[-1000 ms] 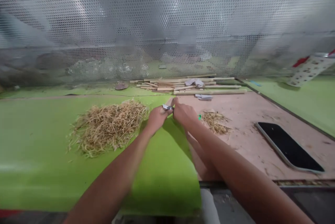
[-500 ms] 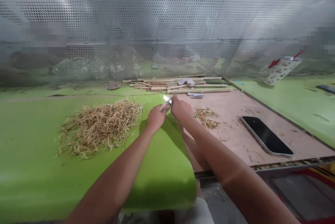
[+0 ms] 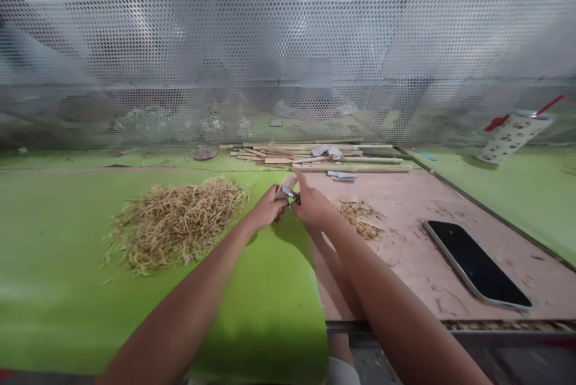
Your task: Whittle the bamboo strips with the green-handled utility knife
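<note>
Near the middle of the bench, my left hand (image 3: 269,207) is closed around a small flat piece of pale wood (image 3: 288,181). My right hand (image 3: 311,207) grips a small knife (image 3: 292,195), its index finger stretched forward. The short metal blade lies across the wood, though exact contact is hard to make out. Both hands are above the green sheet (image 3: 270,289), close to its right edge. To the left lies a large heap of thin straw-coloured shavings (image 3: 180,223); a smaller pile of shavings (image 3: 360,218) is just right of my right hand.
Beyond my hands lie several pale wooden sticks (image 3: 360,167) and folded paper scraps (image 3: 342,176). A perforated metal screen (image 3: 252,37) stands along the back. At right are a phone (image 3: 477,262) on brown board (image 3: 405,193) and a patterned cup with red straw (image 3: 515,136).
The view has tilted up slightly and turned left. My right hand has turned the blade lower across the wood, and its index finger now points forward.
</note>
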A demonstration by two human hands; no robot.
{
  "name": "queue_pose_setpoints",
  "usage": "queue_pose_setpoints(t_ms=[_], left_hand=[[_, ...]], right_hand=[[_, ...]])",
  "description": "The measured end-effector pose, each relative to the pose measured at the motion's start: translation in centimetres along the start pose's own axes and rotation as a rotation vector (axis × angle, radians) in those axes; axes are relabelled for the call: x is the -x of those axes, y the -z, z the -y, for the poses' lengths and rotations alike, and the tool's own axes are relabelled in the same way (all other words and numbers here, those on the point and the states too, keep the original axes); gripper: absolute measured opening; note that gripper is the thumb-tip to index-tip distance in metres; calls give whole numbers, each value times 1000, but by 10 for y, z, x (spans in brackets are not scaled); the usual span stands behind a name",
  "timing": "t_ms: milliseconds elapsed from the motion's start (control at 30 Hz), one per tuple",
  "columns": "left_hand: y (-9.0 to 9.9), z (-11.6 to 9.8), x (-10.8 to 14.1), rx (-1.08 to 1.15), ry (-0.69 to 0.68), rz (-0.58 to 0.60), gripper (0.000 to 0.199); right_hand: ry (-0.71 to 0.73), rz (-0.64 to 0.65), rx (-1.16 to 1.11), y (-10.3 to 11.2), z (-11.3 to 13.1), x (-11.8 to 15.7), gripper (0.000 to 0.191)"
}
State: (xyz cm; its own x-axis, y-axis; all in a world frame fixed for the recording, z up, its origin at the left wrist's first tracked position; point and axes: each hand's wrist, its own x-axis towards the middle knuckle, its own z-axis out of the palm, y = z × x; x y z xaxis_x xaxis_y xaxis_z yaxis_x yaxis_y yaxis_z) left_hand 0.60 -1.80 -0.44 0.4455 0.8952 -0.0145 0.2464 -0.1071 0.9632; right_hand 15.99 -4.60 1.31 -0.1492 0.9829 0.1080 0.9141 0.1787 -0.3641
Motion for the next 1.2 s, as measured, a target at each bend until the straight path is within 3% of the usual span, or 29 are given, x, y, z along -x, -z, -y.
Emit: queue_pose_setpoints(t_ms=[133,233,467,867,967,1133,1200], left_hand=[[-3,-4,5,-108,-70,51,30],[-7,-5,7,-183,-85,-31,36],[-9,7,6,-261,-90,-172,39],[-19,-1,5,-368,-54,-290,44],[-20,-3,6,-316,-67,-254,41],[-14,-5,7,-259,-53,-133,31],[-11,-7,8,-211,-52,-83,28]], right_hand=[[35,30,10,1,2,1,88],[47,42,26,1,3,-1,80],[-113,8,108,-3,18,-3,40],[-217,-62,151,-4,27,2,26],[-201,-59,113,-1,22,1,27],[-44,-2,45,-1,6,1,65],[-8,21,64,-2,3,1,68]])
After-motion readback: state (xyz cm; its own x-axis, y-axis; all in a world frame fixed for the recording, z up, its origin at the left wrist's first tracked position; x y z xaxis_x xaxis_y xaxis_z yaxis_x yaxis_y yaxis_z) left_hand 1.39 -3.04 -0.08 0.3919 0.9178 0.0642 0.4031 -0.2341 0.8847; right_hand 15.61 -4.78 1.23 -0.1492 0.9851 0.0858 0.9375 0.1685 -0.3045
